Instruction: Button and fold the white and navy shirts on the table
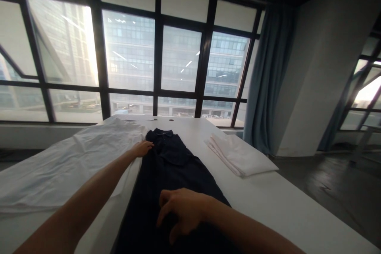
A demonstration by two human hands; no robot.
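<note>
A dark navy polo shirt [175, 162] lies lengthwise on the white table [262, 198], its collar at the far end and its lower part running towards me. My left hand [143, 149] is at the shirt's left shoulder, with the fingers closed on the fabric edge there. Over the lower part of the shirt hangs my right hand [185, 211], fingers bent and apart, holding nothing. My right forearm covers some of the shirt's lower right side.
A white cloth or garment [80, 158] is spread out on the left. Folded pale fabric [241, 154] sits on the right side of the table. Behind are large windows [127, 51], a blue curtain [268, 79] and a pillar [309, 75].
</note>
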